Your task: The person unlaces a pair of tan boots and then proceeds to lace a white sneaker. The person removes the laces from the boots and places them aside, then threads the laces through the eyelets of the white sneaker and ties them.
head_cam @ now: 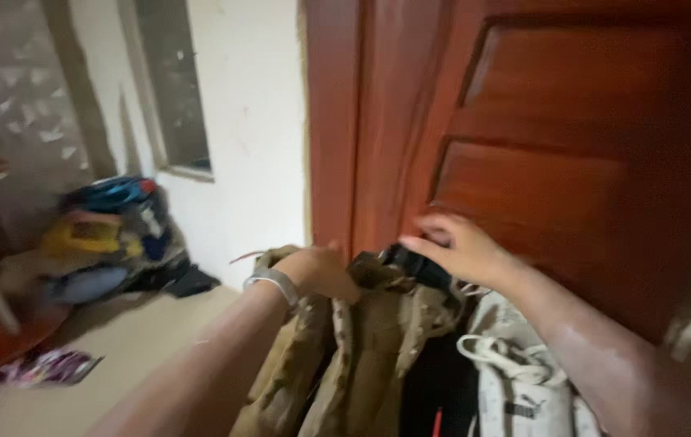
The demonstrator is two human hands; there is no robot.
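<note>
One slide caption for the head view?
Both hands, left and right, grip a tan garment beside a red wooden door.

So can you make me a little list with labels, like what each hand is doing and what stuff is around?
left hand: left hand grips the top of a tan camouflage garment, a bracelet on the wrist
right hand: right hand touches a dark strap at the garment's top
behind: red-brown wooden door
beside the garment: white bag, lower right
far left: pile of colourful things against the wall
floor: small purple packet
sharpness: blurry
</note>
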